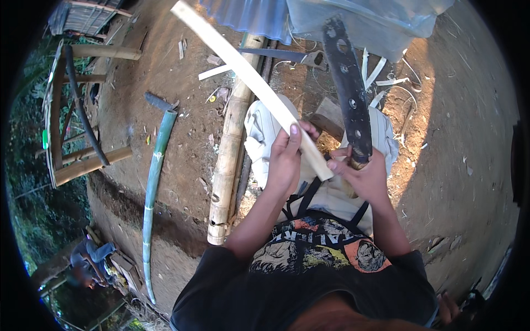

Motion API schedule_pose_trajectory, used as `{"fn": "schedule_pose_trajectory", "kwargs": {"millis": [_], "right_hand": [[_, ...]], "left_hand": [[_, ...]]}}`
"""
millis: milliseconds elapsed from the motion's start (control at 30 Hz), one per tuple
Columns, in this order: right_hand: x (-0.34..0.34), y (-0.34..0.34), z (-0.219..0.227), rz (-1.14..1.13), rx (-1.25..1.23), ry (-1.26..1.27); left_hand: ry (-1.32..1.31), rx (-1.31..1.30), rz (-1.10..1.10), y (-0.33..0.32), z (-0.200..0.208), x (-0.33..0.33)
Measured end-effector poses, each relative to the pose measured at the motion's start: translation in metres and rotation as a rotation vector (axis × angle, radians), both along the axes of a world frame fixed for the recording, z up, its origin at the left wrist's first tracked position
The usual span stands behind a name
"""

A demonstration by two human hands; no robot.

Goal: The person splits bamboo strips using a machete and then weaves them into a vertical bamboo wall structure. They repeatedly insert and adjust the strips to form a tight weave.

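My left hand (285, 161) is closed around a long pale bamboo slat (248, 77), thumb on top, well toward the slat's near end. The slat slants away to the far left. In my right hand (365, 177) is the handle of a machete (346, 77). Its dark, broad blade has a row of holes and points away from me, nearly upright in view. The right thumb and fingers lie against the slat's near end. Between my light-trousered knees, beyond the hands, sits a wooden block (330, 114), partly hidden.
A thick dry bamboo pole (225, 160) lies left of my leg. Further left is a green bamboo pole (156, 157). A handsaw (279, 54) rests beyond my knees, near blue corrugated sheeting (248, 16) and plastic sheeting (370, 22). Shavings (377, 71) litter the dirt. A person (91, 256) sits far left.
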State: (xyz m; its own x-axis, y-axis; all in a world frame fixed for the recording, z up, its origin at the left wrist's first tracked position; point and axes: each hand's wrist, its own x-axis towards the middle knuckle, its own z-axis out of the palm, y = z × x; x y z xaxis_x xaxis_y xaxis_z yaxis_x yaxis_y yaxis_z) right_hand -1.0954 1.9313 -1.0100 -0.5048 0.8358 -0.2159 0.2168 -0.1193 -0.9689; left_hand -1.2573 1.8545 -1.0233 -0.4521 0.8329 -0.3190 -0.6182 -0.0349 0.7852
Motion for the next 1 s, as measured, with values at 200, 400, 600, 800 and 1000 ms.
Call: {"fn": "schedule_pose_trajectory", "kwargs": {"millis": [200, 400, 600, 800, 1000], "right_hand": [[-0.002, -0.009, -0.010, -0.040, -0.073, 0.027], [0.023, 0.007, -0.013, -0.115, -0.112, 0.193], [0.067, 0.036, -0.004, -0.032, -0.182, 0.138], [0.110, 0.073, -0.016, -0.132, -0.161, 0.169], [0.118, 0.121, -0.014, -0.451, 0.185, -0.169]], "left_hand": [[0.060, 0.008, 0.042, 0.009, 0.005, 0.001], [1.009, -0.226, 0.539, -0.017, -0.007, -0.056], [2.307, -0.366, -0.134, -0.040, 0.041, -0.171], [1.851, -0.474, -0.910, -0.050, 0.037, -0.192], [0.717, -0.648, -1.124, -0.062, 0.030, -0.141]]}}
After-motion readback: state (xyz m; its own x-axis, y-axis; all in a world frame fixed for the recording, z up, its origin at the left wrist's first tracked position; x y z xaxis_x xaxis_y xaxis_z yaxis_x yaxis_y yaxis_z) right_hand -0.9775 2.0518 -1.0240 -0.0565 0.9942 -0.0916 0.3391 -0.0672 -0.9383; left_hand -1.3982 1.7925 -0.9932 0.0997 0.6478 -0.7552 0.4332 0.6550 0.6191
